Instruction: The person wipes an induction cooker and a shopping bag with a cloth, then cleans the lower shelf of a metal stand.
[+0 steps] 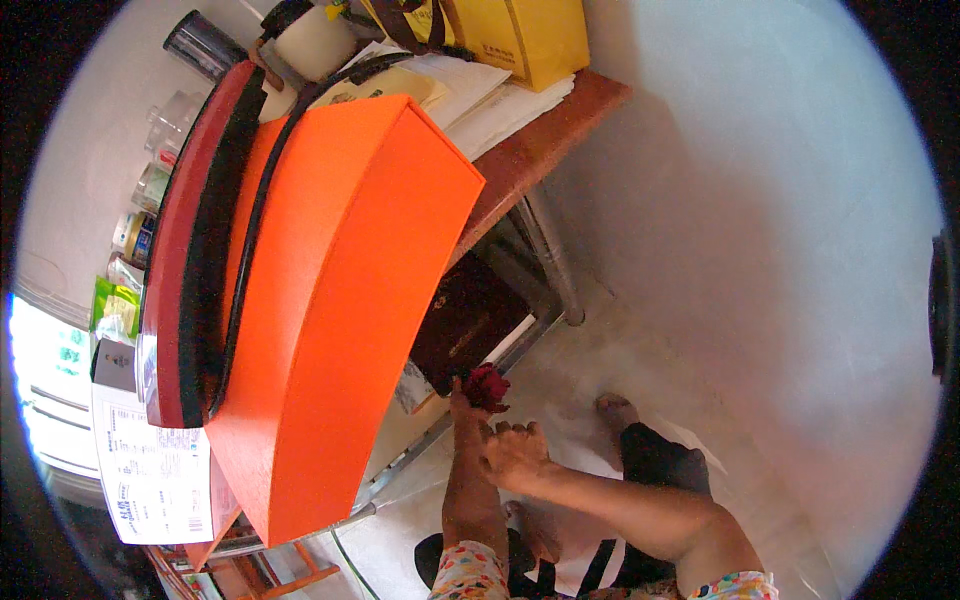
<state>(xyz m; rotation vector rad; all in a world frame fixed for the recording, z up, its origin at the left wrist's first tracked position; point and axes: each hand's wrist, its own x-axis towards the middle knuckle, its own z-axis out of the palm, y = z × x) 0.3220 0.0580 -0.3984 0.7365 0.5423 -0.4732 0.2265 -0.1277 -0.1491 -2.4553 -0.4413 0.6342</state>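
Observation:
A dark red flower-like ornament (487, 388) shows at the fingers of my left hand (462, 403), which appears closed on it. Its lower part is hidden by the hand. Just below, my right hand (516, 456) is held with its fingers curled, close to my left wrist, and nothing shows in it. Both hands are beside the low shelf under the table, at the edge of a dark flat box or book (472, 319). A large orange box (360, 300) stands on the table to the left of my hands.
A red and black case (191, 247) with a black strap leans on the orange box. Papers (480, 97) and a yellow bag (525, 37) lie at the far end of the wooden table (540, 157). A metal table leg (551, 255) stands near the pale wall (750, 225).

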